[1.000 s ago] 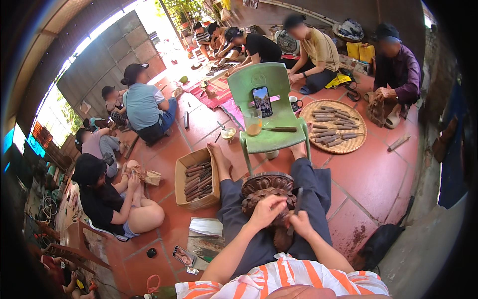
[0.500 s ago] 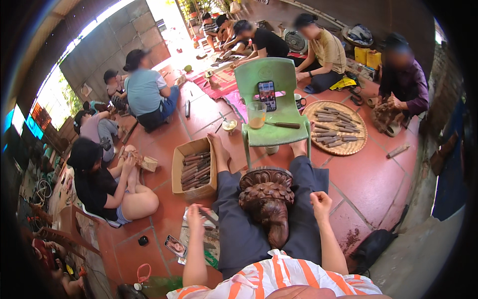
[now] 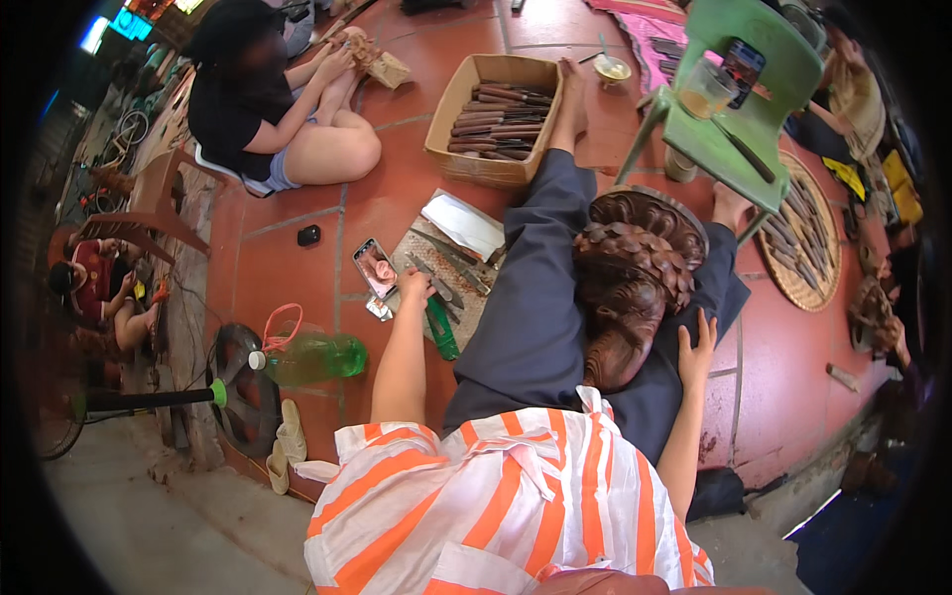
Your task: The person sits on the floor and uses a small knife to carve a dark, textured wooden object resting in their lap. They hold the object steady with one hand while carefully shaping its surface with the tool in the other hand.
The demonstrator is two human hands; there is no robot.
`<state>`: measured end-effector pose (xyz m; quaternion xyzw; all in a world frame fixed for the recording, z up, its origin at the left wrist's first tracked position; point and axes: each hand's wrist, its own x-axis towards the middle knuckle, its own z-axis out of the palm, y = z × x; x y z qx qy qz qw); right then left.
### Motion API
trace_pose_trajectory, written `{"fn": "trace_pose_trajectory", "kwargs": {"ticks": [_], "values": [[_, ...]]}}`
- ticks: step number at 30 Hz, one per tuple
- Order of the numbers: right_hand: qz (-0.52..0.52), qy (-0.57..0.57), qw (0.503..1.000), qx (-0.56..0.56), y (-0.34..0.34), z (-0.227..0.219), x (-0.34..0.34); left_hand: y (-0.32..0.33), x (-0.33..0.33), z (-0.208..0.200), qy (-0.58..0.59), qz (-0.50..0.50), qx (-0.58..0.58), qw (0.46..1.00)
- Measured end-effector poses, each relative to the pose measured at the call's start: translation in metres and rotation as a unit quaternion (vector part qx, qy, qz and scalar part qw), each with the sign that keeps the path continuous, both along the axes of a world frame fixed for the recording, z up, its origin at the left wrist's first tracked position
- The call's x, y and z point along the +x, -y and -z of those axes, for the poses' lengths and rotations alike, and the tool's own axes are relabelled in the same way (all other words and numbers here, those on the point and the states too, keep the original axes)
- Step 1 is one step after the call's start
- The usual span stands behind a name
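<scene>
A dark brown wood carving (image 3: 635,283), with a petalled round base and a curved narrow end, rests between my thighs. My left hand (image 3: 415,287) is down at the floor on my left, fingers curled over the ends of flat metal tools (image 3: 441,290) lying on a worn mat (image 3: 478,315). What the fingers grip is too small to tell. Beside that hand lie a phone (image 3: 375,268) with a lit picture and a green-handled tool (image 3: 442,329). My right hand (image 3: 698,349) is open, fingers spread, over my right thigh next to the carving.
A cardboard box (image 3: 441,129) of wooden-handled tools stands beyond my left leg. At the far right are a green plastic chair (image 3: 714,149) with a cup on it and a woven tray (image 3: 828,273) of tools. A green bottle (image 3: 322,359) lies left; a person (image 3: 233,94) works beyond.
The view has turned down and left. My left hand, earlier raised with a dark slim tool, has lowered to the tools on the mat. My right hand has gone from curled to spread.
</scene>
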<state>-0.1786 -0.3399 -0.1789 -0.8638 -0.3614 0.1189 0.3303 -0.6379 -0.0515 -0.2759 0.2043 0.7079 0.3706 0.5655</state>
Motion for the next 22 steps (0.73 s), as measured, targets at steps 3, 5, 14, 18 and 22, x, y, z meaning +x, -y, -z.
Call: {"fn": "trace_pose_trajectory", "kwargs": {"ticks": [3, 5, 14, 18, 22], "values": [[-0.001, 0.002, 1.000, -0.015, -0.004, 0.001, 0.001, -0.003, 0.007, 0.002, -0.046, -0.010, -0.010, 0.999], [-0.006, 0.015, 1.000, -0.023, -0.006, 0.003, 0.002, -0.006, 0.010, 0.010, -0.072, -0.012, -0.003, 0.997], [0.010, 0.115, 0.986, -0.122, -0.032, 0.040, 0.034, -0.009, 0.047, -0.006, -0.412, 0.033, 0.243, 0.878], [0.034, 0.099, 0.981, -0.163, -0.042, 0.054, 0.066, -0.019, 0.091, -0.058, -0.366, 0.147, 0.323, 0.860], [0.026, 0.054, 0.970, -0.237, -0.062, 0.053, 0.091, -0.041, 0.134, -0.088, 0.014, 0.229, 0.277, 0.933]]}}
